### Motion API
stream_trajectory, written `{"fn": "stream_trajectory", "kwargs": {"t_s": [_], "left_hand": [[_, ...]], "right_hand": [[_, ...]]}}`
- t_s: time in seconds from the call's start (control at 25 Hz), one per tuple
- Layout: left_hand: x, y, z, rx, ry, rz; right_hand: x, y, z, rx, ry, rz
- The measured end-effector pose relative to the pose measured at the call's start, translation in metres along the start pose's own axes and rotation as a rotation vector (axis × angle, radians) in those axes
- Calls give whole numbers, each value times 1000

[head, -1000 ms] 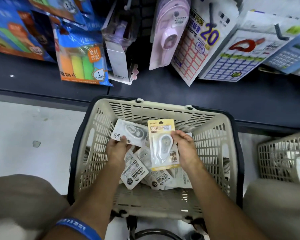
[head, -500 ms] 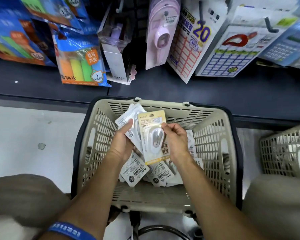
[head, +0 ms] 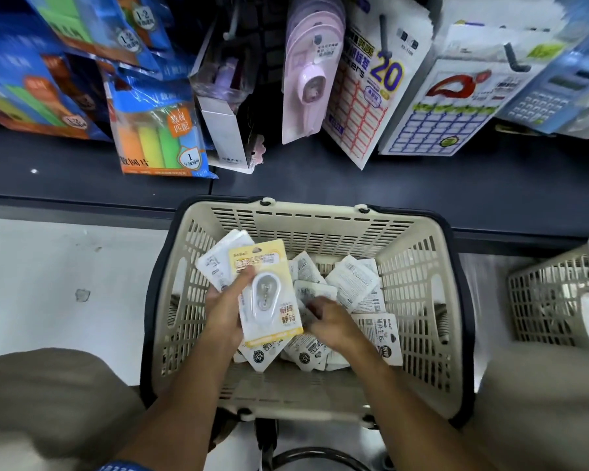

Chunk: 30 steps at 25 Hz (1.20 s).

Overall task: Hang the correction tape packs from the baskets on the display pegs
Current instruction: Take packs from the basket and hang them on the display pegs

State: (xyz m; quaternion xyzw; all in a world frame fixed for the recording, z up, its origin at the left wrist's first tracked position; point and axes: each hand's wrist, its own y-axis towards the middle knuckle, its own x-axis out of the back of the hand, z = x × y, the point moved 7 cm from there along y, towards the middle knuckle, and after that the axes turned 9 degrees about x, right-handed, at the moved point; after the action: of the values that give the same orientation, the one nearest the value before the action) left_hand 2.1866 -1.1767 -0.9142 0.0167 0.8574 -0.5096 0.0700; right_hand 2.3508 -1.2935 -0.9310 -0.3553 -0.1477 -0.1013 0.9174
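**Still gathering packs, nothing on a peg yet**

Left hand (head: 225,309), centre of frame, grips a small fan of packs: a yellow-carded correction tape pack (head: 266,294) in front, a white pack (head: 222,260) behind it. Thumb lies across the yellow card's upper left, fingers hidden behind. Right hand (head: 330,322) is down in the beige basket (head: 323,226), fingers curled in among the loose packs (head: 354,283); blurred, so I can't tell whether it has hold of one.

The rest of the stock lies jumbled on the basket floor, mostly face down. A second basket (head: 555,300) sits at the right edge. Display pegs (head: 383,32) are along the top of frame, loaded with label sheets and pink tape packs (head: 308,73).

Handling, as a judgement: light, flat blister cards. The card is stiffish but will bend; the clear bubble is slick and can crease. Best held by the card edges low down, leaving the top hang hole free for the peg. A fanned stack held in one hand could slip apart, so feed them one at a time.
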Motion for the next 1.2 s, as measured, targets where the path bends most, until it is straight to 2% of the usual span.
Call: {"fn": "stream_trajectory", "kwargs": {"t_s": [0.08,0.12,0.24,0.32,0.36,0.44,0.52,0.56,0.68,0.8,0.84,0.92,1.0,1.04,1.08,1.12,1.2], "left_hand": [[8,-1,1,28,16,-39],[9,-2,1,49,32,-44],[5,-9,-4,69,54,-38],[5,-15,-10,32,71,-47],[4,-17,-12,17,81,-45],[-2,-25,-14,12,124,-18],[-25,-45,-14,64,205,110],[-43,-59,-17,76,250,200],[-98,-114,-49,-30,304,403],[-134,-168,-101,-51,191,582],[-141,-192,-120,-39,158,669],[-148,-235,-149,-72,172,800],[-154,-267,-169,-192,252,811],[-155,-276,-176,-262,281,779],[-157,-285,-181,-309,294,760],[-161,-295,-186,-340,298,763],[-169,-314,-198,-389,278,787]], "right_hand": [[-13,-2,-3,13,-251,78],[-15,-1,-2,8,-300,105],[12,1,5,-73,-190,173],[60,-7,18,-82,-101,133],[86,-14,33,-28,-45,76],[131,-38,80,238,102,-65],[160,-64,129,518,157,-218],[164,-77,151,601,136,-255],[172,-112,212,798,-53,-393],[182,-164,274,1233,-652,-674],[190,-182,290,1325,-789,-750],[205,-211,321,1435,-966,-831],[215,-235,342,1490,-1099,-892],[219,-241,348,1452,-1106,-914],[226,-244,350,1367,-993,-929],[239,-245,348,1257,-747,-916],[263,-238,330,998,10,-774]]}}
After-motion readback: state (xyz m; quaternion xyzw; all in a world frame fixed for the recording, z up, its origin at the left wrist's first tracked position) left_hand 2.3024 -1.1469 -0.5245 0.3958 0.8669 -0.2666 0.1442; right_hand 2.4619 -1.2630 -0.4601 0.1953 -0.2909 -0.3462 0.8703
